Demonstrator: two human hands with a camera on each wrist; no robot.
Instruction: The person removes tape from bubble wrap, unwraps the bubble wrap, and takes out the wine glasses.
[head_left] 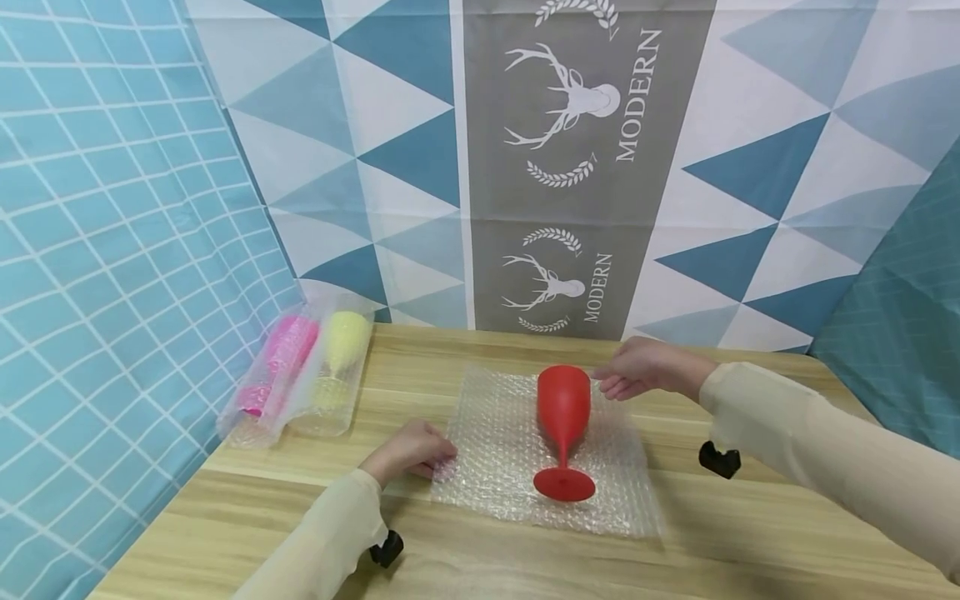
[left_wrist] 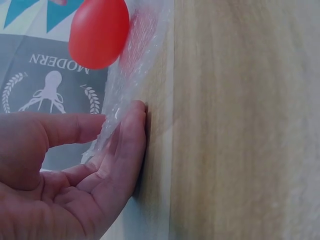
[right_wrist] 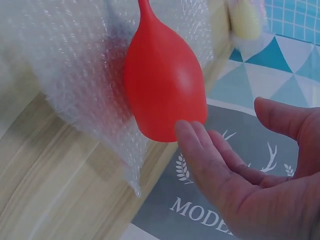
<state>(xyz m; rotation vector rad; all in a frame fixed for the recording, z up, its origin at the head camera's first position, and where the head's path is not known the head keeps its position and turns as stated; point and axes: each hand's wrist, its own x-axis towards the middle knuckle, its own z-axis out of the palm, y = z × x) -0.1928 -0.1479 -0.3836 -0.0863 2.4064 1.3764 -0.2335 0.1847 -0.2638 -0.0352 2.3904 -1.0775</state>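
A red goblet lies on its side on a sheet of bubble wrap, its bowl toward the wall and its round foot toward me. At the sheet's left edge my left hand pinches the wrap. The left wrist view shows the thumb on one face of the wrap and the fingers behind it, close along the tabletop. Beside the goblet's rim is my right hand, thumb apart from the fingers. In the right wrist view its fingertips overlap the rim, and the palm holds nothing.
Two wrapped goblets, one pink and one yellow, lie side by side at the table's back left. A patterned cloth wall rises behind the wooden table, with blue gridded cloth on the left.
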